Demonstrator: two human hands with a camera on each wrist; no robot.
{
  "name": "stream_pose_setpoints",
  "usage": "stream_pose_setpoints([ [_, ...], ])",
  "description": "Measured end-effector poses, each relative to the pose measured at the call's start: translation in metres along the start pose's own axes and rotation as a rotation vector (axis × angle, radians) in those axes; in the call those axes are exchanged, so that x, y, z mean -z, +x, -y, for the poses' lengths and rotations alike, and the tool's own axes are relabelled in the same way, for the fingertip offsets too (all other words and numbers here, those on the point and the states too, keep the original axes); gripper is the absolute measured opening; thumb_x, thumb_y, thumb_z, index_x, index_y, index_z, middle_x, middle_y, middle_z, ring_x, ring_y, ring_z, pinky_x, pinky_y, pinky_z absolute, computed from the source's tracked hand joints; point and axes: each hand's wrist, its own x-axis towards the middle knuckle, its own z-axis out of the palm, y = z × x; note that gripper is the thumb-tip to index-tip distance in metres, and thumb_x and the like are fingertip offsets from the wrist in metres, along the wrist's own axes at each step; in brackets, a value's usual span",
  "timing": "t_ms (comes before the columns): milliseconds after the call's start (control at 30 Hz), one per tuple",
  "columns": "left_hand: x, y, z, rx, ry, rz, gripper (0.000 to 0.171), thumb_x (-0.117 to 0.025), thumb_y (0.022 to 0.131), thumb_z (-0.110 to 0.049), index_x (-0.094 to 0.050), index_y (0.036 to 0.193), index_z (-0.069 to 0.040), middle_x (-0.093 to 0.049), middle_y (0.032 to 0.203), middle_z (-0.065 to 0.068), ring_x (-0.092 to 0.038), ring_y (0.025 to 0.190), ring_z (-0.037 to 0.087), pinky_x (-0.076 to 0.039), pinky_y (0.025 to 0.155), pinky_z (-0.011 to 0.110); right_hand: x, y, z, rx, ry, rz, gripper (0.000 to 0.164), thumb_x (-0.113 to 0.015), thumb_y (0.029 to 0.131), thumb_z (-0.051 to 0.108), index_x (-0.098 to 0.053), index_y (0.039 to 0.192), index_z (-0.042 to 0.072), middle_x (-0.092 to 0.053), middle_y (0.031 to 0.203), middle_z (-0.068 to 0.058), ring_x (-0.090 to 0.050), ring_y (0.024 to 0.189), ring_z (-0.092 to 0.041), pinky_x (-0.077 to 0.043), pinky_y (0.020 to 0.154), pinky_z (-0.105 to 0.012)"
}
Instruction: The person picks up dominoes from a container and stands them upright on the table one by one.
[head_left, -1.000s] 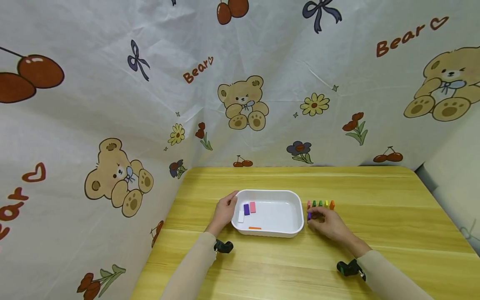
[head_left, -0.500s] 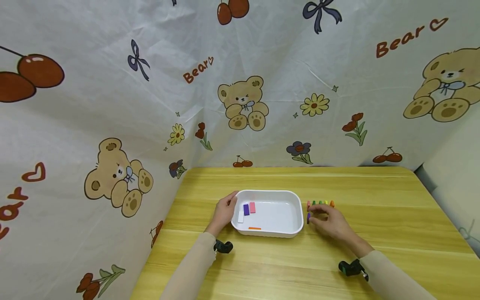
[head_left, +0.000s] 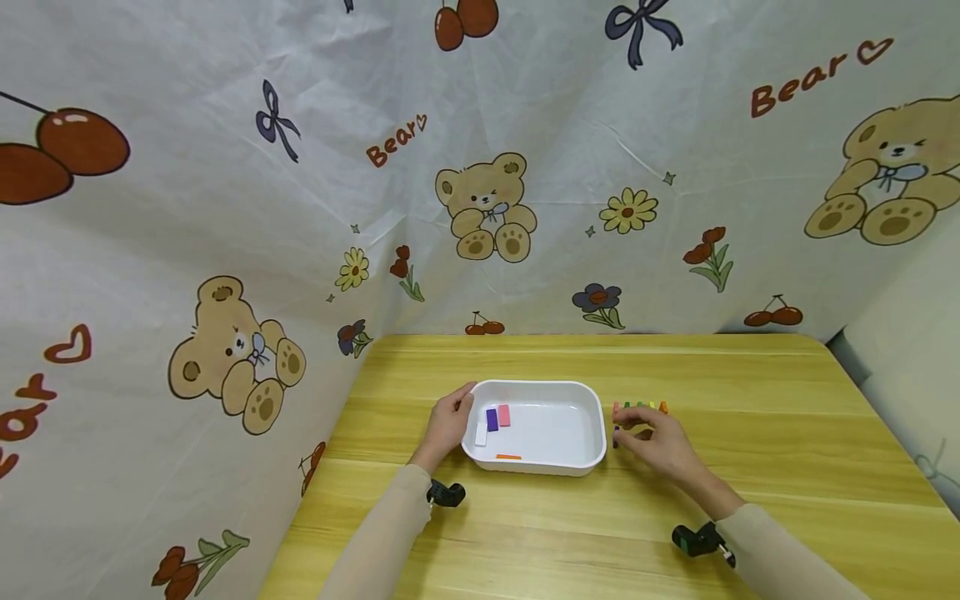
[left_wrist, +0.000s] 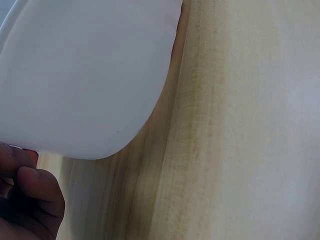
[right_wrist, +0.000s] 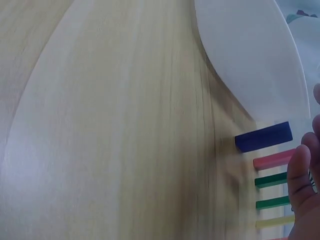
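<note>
Four blocks (head_left: pixel 492 420) lie inside one white tray (head_left: pixel 555 433), six upright blocks (right_wrist: pixel 264 137) outside.

Tray (head_left: pixel 558 433): one, white, glossy, rectangular with rounded corners; upright on the tabletop (head_left: pixel 465 550), long sides near and far. Contents, toward the left: white block (head_left: pixel 481 435), flat, by the left wall; flat purple block (head_left: pixel 492 420), right and slightly far of it; flat pink block (head_left: pixel 504 415), next to the right. Orange strip (head_left: pixel 508 457): lengthwise along the near wall.

Outside, right of the tray: standing purple block (right_wrist: pixel 265 137), just beside its right end. Beyond, a row, left to right: standing pink block (right_wrist: pixel 272 159), two green blocks (right_wrist: pixel 271 180), yellow block (right_wrist: pixel 275 222), orange block (head_left: pixel 663 407).
</note>
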Motion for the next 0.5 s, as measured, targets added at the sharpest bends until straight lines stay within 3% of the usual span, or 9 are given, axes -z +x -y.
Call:
stream_pose_setpoints([
  [300,-0.001,0.001,-0.001,0.004,-0.006,0.002,0.042,-0.05,0.11,-0.034,-0.059,0.148,-0.018,-0.059,0.15,0.007,-0.053,0.141,0.029,-0.046,0.117,0.046,-0.005,-0.002,0.009,0.034,0.046,-0.009,0.025,-0.081,0.089,0.008,-0.074,0.112,0.002,-0.072,0.107,-0.012,-0.067,0.096,-0.019,-0.062,0.074,-0.026],
  [500,0.0,0.0,-0.002,0.009,-0.003,0.007,0.042,-0.05,0.11,-0.033,-0.058,0.148,-0.017,-0.058,0.151,0.007,-0.052,0.142,0.029,-0.045,0.117,0.047,-0.008,-0.002,0.017,0.015,0.068,0.004,0.021,-0.081,0.09,0.011,-0.075,0.109,0.004,-0.072,0.106,-0.008,-0.068,0.093,-0.016,-0.062,0.074,-0.023],
])
